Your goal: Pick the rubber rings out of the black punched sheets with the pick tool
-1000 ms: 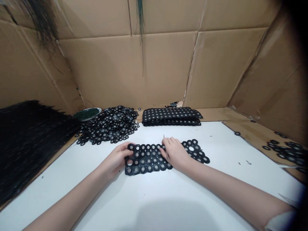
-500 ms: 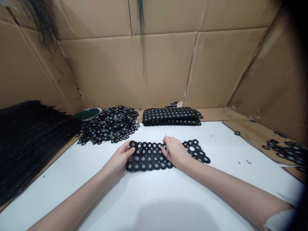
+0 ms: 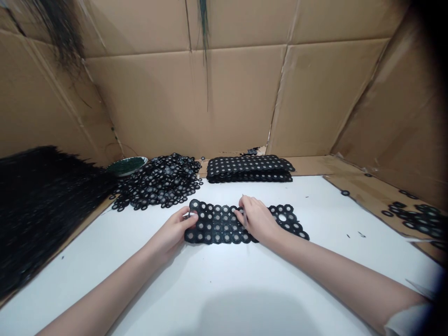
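Note:
A strip-shaped mat of joined black rings [image 3: 217, 227] with pale round centres lies across the white table in front of me. My left hand [image 3: 178, 227] is closed on its left end, thumb on top near the upper corner ring. Over the middle of the mat, my right hand [image 3: 257, 219] is closed, with thumb and fingers pinching at the upper edge. A thin pale sliver shows beside those fingers; what it is I cannot make out. The mat's right part sticks out beyond my right hand, with one larger white gap among its rings.
Behind, a heap of loose black rings [image 3: 164, 182] stands beside a dish of green material [image 3: 126, 165]. A folded ring mat [image 3: 249, 169] lies at the back. Black fibre strands [image 3: 45, 210] fill the left side. More rings [image 3: 420, 218] lie on cardboard at right. Cardboard walls [image 3: 241, 98] enclose the table.
The mat's left part has shifted slightly right and its near edge has risen a little in view. My right hand has moved slightly right. Both hands keep their hold.

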A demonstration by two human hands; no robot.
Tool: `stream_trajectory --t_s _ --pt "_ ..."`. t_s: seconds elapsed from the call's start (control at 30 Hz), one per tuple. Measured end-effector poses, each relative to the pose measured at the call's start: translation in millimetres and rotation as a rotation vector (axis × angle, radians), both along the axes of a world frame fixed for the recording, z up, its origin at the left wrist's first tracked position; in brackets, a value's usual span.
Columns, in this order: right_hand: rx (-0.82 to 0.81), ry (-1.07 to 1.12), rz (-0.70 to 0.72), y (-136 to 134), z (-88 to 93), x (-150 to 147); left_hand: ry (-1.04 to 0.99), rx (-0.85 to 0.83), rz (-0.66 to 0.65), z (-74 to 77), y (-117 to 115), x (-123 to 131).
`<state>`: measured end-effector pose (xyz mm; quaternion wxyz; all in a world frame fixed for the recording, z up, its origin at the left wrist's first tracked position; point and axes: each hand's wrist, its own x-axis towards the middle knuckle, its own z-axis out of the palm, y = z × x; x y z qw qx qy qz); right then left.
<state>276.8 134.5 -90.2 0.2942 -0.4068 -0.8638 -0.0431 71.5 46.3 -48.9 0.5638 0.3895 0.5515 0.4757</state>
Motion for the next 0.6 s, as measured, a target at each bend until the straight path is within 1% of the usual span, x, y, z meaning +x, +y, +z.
stream_trajectory --t_s 0.1,0.17,0.27,0.43,0.6 --pt "-0.021 -0.007 -0.004 -0.4 0.9 0.0 0.029 0.001 -0.071 -0.6 0.8 -3.4" --pt "-0.024 -0.011 -0.002 -0.5 1.4 0.0 0.062 0.027 -0.09 -2.6 1.5 -5.4" --pt "-0.006 -0.009 0.002 -0.1 1.0 0.0 0.079 0.046 -0.091 -3.8 2.1 -6.2" --pt "0.0 -0.012 0.002 0.9 -0.1 -0.6 0.052 0.01 -0.069 -2.6 3.6 -6.9" --pt "-0.022 -0.009 0.003 0.6 0.5 -0.8 0.083 -0.022 -0.064 -7.2 4.9 -10.5"
